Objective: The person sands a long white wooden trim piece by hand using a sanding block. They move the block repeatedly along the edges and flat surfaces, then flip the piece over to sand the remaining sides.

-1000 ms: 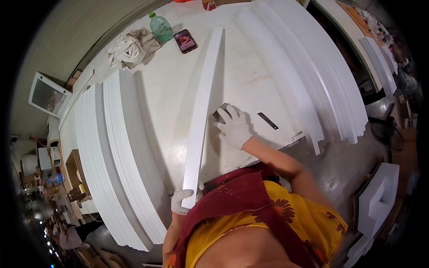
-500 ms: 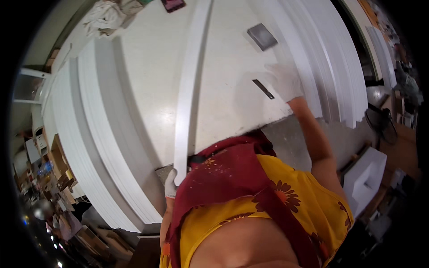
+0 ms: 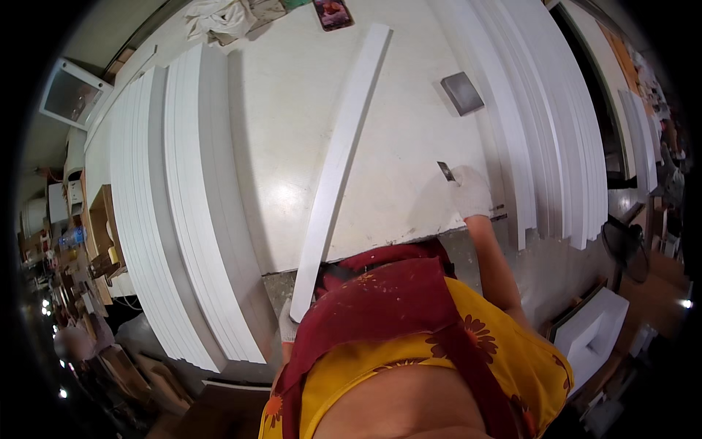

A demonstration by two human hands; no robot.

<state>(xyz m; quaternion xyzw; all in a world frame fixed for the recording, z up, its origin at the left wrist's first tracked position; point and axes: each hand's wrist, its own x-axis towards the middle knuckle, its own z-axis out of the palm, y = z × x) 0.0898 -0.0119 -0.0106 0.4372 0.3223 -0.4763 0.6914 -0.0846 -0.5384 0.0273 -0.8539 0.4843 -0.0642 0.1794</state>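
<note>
My left hand [image 3: 287, 323], in a white glove, grips the near end of a long white strip [image 3: 338, 157] beside my dark red apron. The strip slants away to the right across the white tabletop [image 3: 281, 139]. My right hand [image 3: 472, 192], gloved too, is closed over a thin dark flat blade [image 3: 445, 171] near the table's front edge. Only the blade's far part shows; the fingers cover the rest. Beyond that hand lies a grey rectangular block [image 3: 462, 94], touched by neither hand.
Stacks of long white strips stand at the left [image 3: 208, 190] and right [image 3: 545, 132] of the table. A phone [image 3: 333, 13] and a crumpled cloth [image 3: 219, 20] lie at its far side. A white foam piece [image 3: 591, 333] is on the lower right.
My right hand has come over the dark blade, which lay uncovered before, and now hides part of it. The strip's far end has swung right. The whole view has shifted.
</note>
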